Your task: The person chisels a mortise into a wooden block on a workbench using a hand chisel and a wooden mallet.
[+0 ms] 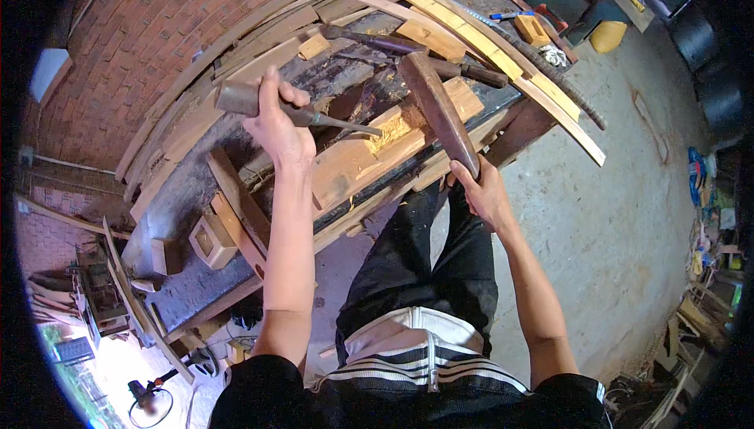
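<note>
My left hand point(275, 119) is closed round a chisel point(239, 97), its blade angled right with the tip at a rough, chip-filled recess point(393, 126) in a thick wooden block point(342, 170). The block lies lengthwise along the near side of a dark workbench. My right hand point(479, 189) grips the lower end of a long, dark wooden mallet or bar point(432, 99), whose upper part is raised over the block, right of the chisel tip. My fingers on its grip are partly hidden.
Long pale strips point(471, 24) lie across the right of the bench point(181, 303), near dark bars point(369, 42). Boards point(243, 225) and a hollow wooden piece point(212, 244) lie at the left. A brick wall point(141, 28) stands behind, concrete floor point(605, 225) at right, offcuts point(687, 319) beyond.
</note>
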Demonstrator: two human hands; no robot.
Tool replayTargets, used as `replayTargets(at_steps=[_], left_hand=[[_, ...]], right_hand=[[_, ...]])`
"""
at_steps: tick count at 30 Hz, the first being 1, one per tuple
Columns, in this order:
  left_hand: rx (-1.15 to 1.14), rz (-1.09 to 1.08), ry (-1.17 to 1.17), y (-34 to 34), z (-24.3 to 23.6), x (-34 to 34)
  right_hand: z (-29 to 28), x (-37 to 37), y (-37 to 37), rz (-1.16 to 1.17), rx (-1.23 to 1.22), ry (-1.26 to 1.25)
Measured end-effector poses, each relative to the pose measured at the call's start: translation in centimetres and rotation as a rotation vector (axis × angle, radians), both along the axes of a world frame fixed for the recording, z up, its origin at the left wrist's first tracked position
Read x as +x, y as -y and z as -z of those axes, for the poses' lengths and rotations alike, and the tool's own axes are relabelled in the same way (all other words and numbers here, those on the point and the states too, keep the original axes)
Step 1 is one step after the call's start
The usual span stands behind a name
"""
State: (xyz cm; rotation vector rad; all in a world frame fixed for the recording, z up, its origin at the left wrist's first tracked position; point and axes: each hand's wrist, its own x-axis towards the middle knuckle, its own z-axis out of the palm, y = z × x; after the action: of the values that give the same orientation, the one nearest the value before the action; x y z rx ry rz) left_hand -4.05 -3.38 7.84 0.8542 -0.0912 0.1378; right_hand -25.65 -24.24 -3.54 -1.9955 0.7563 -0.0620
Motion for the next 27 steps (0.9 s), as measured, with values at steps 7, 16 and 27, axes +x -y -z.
replayTargets(at_steps=[7,16,27], left_hand=[[0.217,-0.070,0.144,0.6,1.3,-2.4],[0.638,0.058,0.552,-1.7,0.4,-5.8],[0.273,0.062,0.456,0.9,-0.1,-6.2]], right_hand=[[1.0,-0.1,-0.4,0.033,0.009,0.029],[0.8,-0.2,-0.4,0.013,0.008,0.065],[2.0,-0.1,-0.4,0.035,-0.001,0.026]])
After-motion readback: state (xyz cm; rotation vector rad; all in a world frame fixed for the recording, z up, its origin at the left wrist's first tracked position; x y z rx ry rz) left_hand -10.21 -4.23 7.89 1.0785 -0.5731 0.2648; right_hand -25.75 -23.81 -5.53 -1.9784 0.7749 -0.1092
